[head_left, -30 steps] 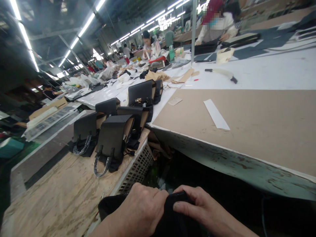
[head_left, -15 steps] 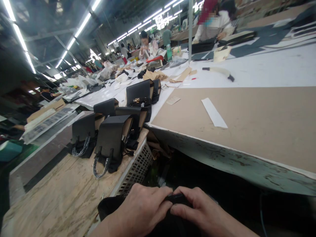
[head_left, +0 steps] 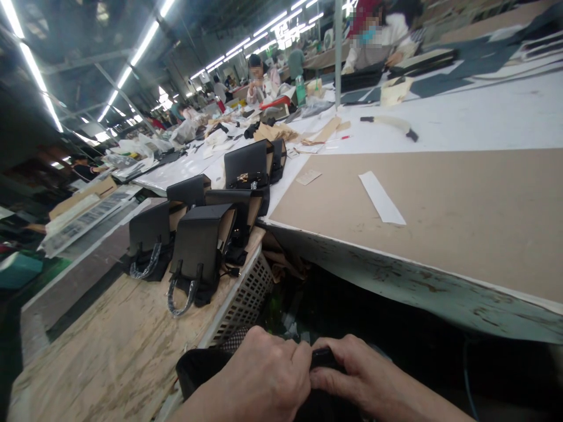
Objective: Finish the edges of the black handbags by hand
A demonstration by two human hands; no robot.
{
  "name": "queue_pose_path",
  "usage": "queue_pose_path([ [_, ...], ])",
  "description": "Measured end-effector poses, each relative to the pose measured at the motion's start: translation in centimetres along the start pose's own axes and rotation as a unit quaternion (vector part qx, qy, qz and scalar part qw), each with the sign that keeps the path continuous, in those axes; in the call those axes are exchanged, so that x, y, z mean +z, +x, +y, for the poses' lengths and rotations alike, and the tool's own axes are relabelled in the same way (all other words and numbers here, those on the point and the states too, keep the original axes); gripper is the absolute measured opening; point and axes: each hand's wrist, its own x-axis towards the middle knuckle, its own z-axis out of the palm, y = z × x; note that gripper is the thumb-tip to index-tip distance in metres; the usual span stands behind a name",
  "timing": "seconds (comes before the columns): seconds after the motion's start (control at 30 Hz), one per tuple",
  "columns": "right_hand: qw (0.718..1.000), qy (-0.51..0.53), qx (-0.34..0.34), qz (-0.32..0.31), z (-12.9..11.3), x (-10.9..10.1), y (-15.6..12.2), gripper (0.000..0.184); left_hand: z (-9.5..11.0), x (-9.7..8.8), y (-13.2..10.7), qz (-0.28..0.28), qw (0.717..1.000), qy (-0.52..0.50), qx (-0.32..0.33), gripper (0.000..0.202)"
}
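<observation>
Here, the broad white worktable (head_left: 466,126) ran off to the right, its near part under a brown sheet (head_left: 461,199), and a wooden board (head_left: 101,340) sloped away on the left. Black handbags (head_left: 197,240) stood clustered from the board up to the table corner, beside a perforated plastic basket (head_left: 248,293). Low in front of the person, below the table edge, was a black leather-look piece (head_left: 325,357), mostly covered by the hands.

The left hand (head_left: 268,375) was curled tightly over it, thumb out of sight. The right hand (head_left: 347,369) pinched its folded edge, forefinger above, thumb beneath, with only the thickness of the fold between.

The latest change was in the left hand: its thumb, visible half a second earlier, had rolled under, and its fingers now met the right thumb. That suggested the handling was staying on one short stretch of edge. Against the first frame, the hands had closed the gap between them, and more of a checked surface (head_left: 237,340) showed behind the left. The bags and the white paper strip (head_left: 382,198) stayed put.
</observation>
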Motion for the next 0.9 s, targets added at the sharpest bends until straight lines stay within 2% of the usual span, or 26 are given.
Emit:
queue_pose_path([
  [0.07, 1.0, -0.012, -0.002, 0.002, 0.0, 0.1, 0.0, 0.022, 0.2, 0.5, -0.1, 0.051, 0.999, -0.002, 0.005, 0.014],
  [0.17, 1.0, -0.027, -0.004, 0.009, 0.1, 0.5, 0.1, 0.018, 0.6, 0.9, 0.0, 0.09, 0.996, 0.008, 0.006, 0.017],
  [0.3, 0.999, 0.01, -0.008, 0.037, 0.7, 1.3, 0.3, 0.015, 0.6, 0.6, 0.2, 0.072, 0.997, -0.002, -0.023, 0.018],
  [0.37, 0.997, 0.065, 0.007, 0.04, 1.1, 1.4, 0.2, 0.018, -0.2, 0.3, 0.3, 0.037, 0.994, -0.07, -0.069, 0.021],
  [0.43, 0.99, 0.133, 0.033, 0.039, 1.4, 1.3, 0.1, 0.021, -1.5, 0.1, 0.0, 0.005, 0.976, -0.186, -0.117, 0.025],
  [0.53, 0.969, 0.226, 0.094, 0.034, 1.8, 0.5, -0.2, 0.024, -4.1, 0.0, -1.3, -0.022, 0.922, -0.348, -0.166, 0.023],
  [0.6, 0.957, 0.257, 0.131, 0.042, 2.2, -0.1, -0.2, 0.029, -5.5, 0.2, -2.4, -0.03, 0.889, -0.41, -0.2, 0.02],
  [0.7, 0.953, 0.257, 0.15, 0.061, 2.7, -0.6, 0.2, 0.038, -6.8, 0.5, -3.8, -0.032, 0.859, -0.451, -0.241, 0.02],
  [0.9, 0.952, 0.246, 0.17, 0.059, 2.8, -0.6, 1.1, 0.041, -7.1, 1.0, -4.1, -0.044, 0.847, -0.448, -0.282, 0.021],
])
